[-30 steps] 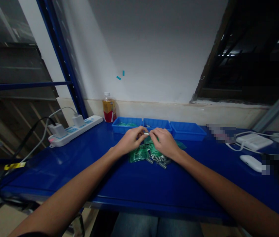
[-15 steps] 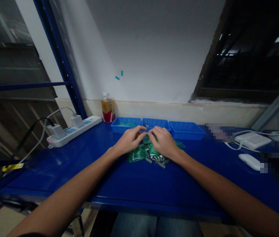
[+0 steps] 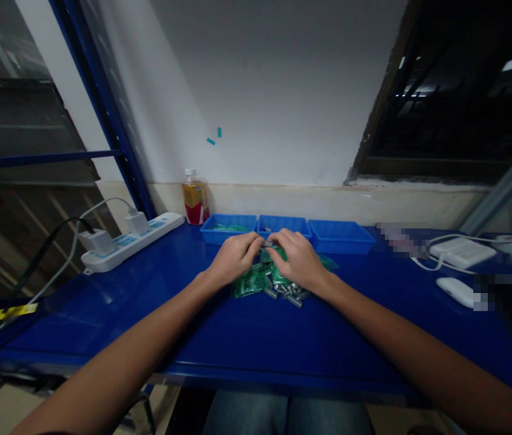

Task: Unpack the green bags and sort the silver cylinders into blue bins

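Note:
My left hand (image 3: pixel 236 255) and my right hand (image 3: pixel 298 258) meet over the middle of the blue table, fingers closed in a pinch. Between their fingertips shows a small silver metal cylinder (image 3: pixel 266 244), partly covered by the fingers; both hands appear to grip it. Beneath them lie green plastic bags (image 3: pixel 249 285), partly hidden by my right hand. Loose silver metal cylinders (image 3: pixel 294 300) and other small metal parts are heaped in front of the bags, too small to tell apart exactly.
Behind my hands stand three blue bins: the left bin (image 3: pixel 210 232) holds green bags, the middle bin (image 3: pixel 283 223) some small pieces, beside the right bin (image 3: pixel 341 237). A drink bottle (image 3: pixel 195 202) and power strip (image 3: pixel 135 241) are left; a white mouse-like object (image 3: pixel 456 292) and cables lie right.
My fingertips have shifted slightly apart, and the small metal cylinder between them now shows. The view has turned a little; the bags and loose parts stay in place.

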### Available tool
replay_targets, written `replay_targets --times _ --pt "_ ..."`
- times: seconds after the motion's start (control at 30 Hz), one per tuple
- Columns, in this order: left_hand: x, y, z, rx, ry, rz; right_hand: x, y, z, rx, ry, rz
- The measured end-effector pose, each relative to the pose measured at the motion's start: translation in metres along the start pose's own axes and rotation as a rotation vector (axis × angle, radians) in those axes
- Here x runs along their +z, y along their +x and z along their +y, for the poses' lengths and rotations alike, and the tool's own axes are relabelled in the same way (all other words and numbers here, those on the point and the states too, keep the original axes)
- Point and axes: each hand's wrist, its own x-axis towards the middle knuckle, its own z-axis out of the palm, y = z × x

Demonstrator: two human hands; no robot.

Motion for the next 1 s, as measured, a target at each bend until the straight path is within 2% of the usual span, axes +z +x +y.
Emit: replay_targets --times 0.13,0.33,0.53,0.7,0.83,1.0 --pt "-0.0002 -0.001 0.0007 -0.009 -0.063 0.023 -0.0011 0.0005 -0.0014 0.028 -0.035 0.008" --pt "-0.0005 -0.0021 0.0018 0.059 -0.086 0.036 0.0009 0.0013 0.0003 0.053 -0.026 -0.026" --pt "-0.0002 -0.0006 0.0017 0.025 -0.038 0.051 -0.0009 0.0003 0.0001 0.046 0.043 0.032" --pt "-0.001 -0.0004 0.0011 0.002 -0.008 0.005 -0.0032 0.0003 -0.0018 -0.019 -0.028 0.021" --pt "-0.0035 -0.0008 0.0015 -0.025 -0.054 0.012 -0.0029 0.0009 -0.0016 0.014 -0.024 0.035" --pt "-0.0046 -0.0015 0.0002 0.074 -0.101 0.003 -0.0017 0.0009 -0.0001 0.021 -0.046 0.02"
